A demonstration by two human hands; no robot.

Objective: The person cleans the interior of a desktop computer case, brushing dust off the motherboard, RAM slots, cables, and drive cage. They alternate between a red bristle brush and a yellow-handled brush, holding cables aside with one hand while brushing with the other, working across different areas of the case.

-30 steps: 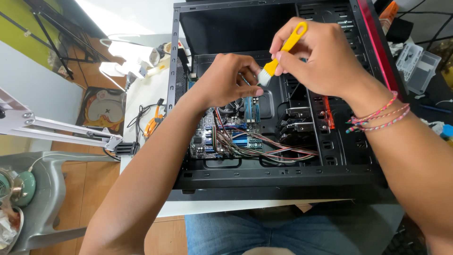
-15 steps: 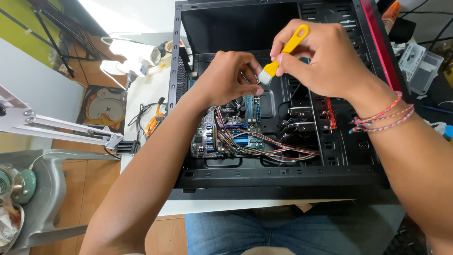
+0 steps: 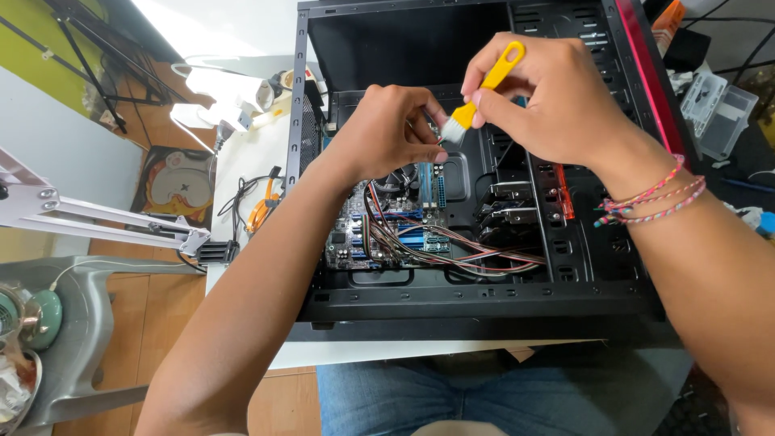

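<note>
Two bare hands meet over an open black computer case (image 3: 484, 303) lying on its side on a white table (image 3: 250, 161), seen from the head camera of a seated person in blue jeans (image 3: 420, 396). Nearest the viewer, the case's lower rail runs across the frame; beyond it a bundle of red and grey cables (image 3: 452, 246) sweeps across the motherboard (image 3: 379, 226) with its blue slots. Farther in, the left hand (image 3: 387, 133) is curled closed with thumb and fingers pinched together just above the board. What it pinches, if anything, is hidden by the fingers, though it looks like a small component. The right hand (image 3: 557, 97), a braided bracelet (image 3: 650, 198) at its wrist, grips a small yellow-handled brush (image 3: 480, 93) between thumb and fingers. The brush's long axis runs on a slant, handle up and to the right, pale bristles down and to the left, so its tip points straight at the left hand's fingertips and sits just beside them, touching or nearly so. The right hand lies above and to the right of that meeting point, the left hand to its left. Farthest away, the case's empty upper bay is in shadow. A clear plastic box (image 3: 718, 109) rests off to the right, and a desk lamp arm (image 3: 105, 218) crosses the left edge.
</note>
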